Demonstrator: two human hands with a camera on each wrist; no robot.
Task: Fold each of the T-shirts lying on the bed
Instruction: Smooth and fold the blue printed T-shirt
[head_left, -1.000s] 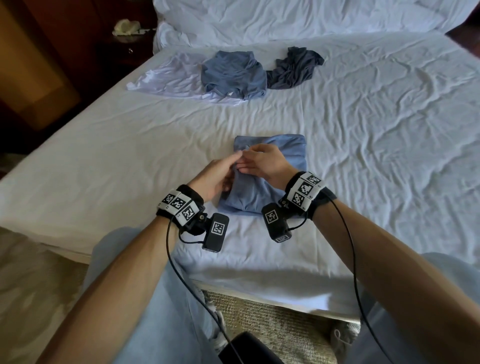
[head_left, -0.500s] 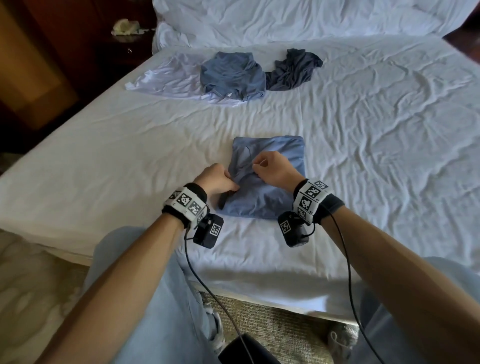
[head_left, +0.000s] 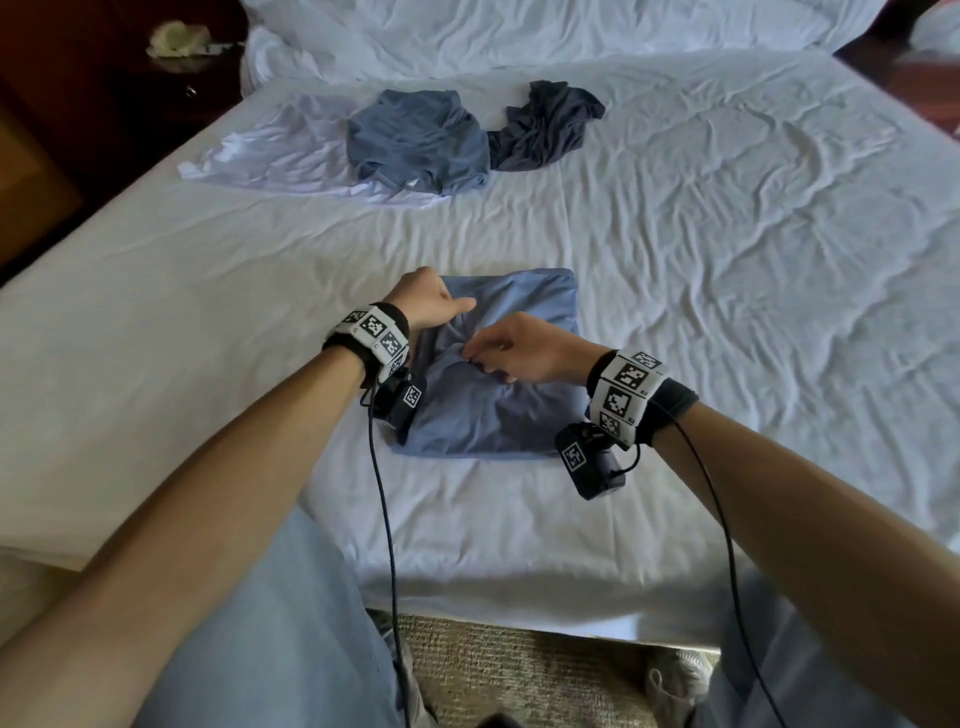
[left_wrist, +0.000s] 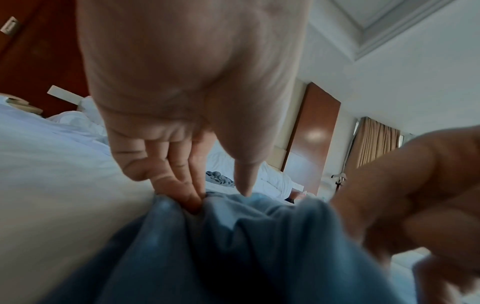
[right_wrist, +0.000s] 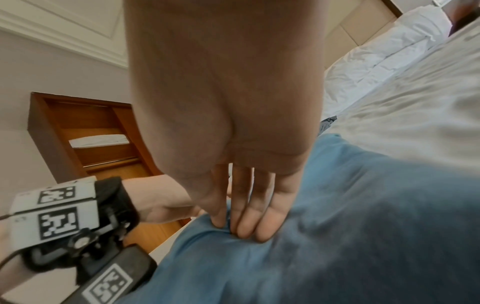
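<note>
The head view is showing the whole bed (head_left: 727, 260), and the wrist views are not. A light blue T-shirt (head_left: 519, 415) is lying folded in the middle of the frame, near the bed's front edge. Its long side is running from the bottom of the frame toward the top.

The left hand (head_left: 428, 304) is sitting at the shirt's upper left corner. In the left wrist view its fingers (left_wrist: 182, 191) are digging into a bunch of the blue cloth, with the thumb pressing beside them, so it is pinching the shirt. The right hand (head_left: 519, 348) is sitting on the middle of the shirt. In the right wrist view its fingers (right_wrist: 246, 224) are pinching a small ridge of cloth. The two hands are close but not touching.

Only the head view is showing three more shirts at the top of the frame: a white shirt (head_left: 270, 150), a darker blue shirt (head_left: 415, 140) partly on top of it, and a dark grey shirt (head_left: 540, 124) just beside. These are lying crumpled.

The wrist bands (head_left: 626, 395) are carrying black-and-white square codes, with no words to read.
</note>
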